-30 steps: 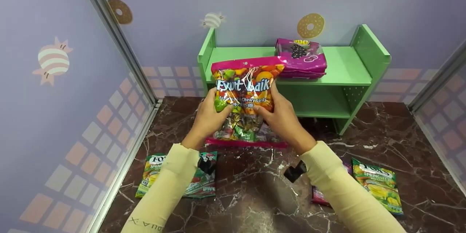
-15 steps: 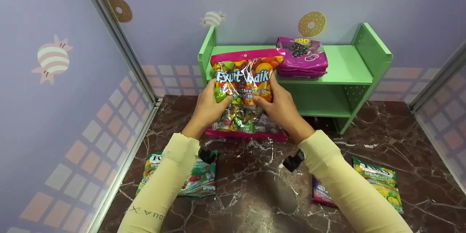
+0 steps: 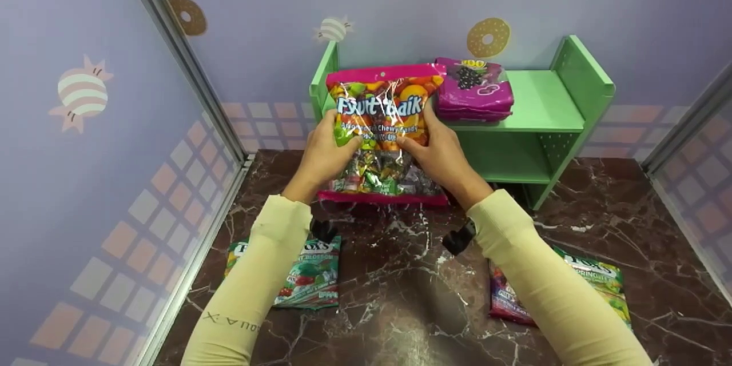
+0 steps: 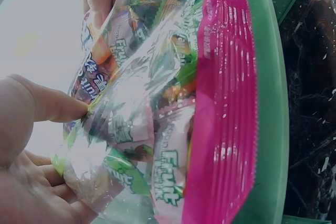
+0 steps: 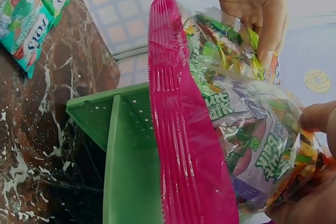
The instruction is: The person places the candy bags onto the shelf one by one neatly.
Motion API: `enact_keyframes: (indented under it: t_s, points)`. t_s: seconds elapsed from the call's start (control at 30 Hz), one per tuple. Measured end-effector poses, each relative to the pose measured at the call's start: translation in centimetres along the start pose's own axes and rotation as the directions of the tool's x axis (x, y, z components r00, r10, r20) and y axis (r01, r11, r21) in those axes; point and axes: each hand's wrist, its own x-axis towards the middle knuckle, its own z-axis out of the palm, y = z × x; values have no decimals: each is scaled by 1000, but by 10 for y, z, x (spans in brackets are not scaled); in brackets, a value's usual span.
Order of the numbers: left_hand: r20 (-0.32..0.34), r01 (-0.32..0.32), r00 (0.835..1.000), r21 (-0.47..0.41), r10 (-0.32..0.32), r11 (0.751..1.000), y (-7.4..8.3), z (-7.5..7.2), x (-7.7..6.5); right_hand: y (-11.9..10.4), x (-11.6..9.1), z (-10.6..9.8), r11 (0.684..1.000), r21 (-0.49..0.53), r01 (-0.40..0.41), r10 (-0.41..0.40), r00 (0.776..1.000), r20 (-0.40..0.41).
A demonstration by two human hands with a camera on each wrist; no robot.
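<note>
Both hands hold a bag of Fruit Baik chewy candy [image 3: 380, 106] up in front of the green shelf [image 3: 549, 103]. At its left side the left hand [image 3: 326, 151] grips it, thumb on the front. Opposite, the right hand [image 3: 443, 148] grips the right side the same way. Wrapped sweets show through the clear lower part, above a pink bottom seal [image 4: 226, 98] in the left wrist view. From the right wrist, the pink seal [image 5: 184, 114] hangs over the shelf's edge. A purple candy bag [image 3: 477, 91] lies on the top shelf, just right of the held bag.
On the brown marbled floor [image 3: 400, 297], a green Fox's bag [image 3: 314, 280] overlaps another bag near the left sleeve. A purple-red bag [image 3: 506, 300] and a Fox's Spring Tea bag [image 3: 600, 277] lie partly under the right sleeve. A lilac wall panel [image 3: 86, 183] stands at left.
Both hands have carried the candy bag forward and up, over the shelf's left part. The grip looks the same. The bags on the floor and the purple one have stayed in place.
</note>
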Motion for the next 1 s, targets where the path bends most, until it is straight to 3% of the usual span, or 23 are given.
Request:
enact_keyframes:
  t_s: [0.33,1.0]
  points:
    - [33,80,996,46,-82,996,9,-4,17,-2,15,-2,1000,13,-21,22,1000,-18]
    - [71,129,988,100,-136,987,24,-12,53,-3,48,-2,998,42,-42,45,996,-77]
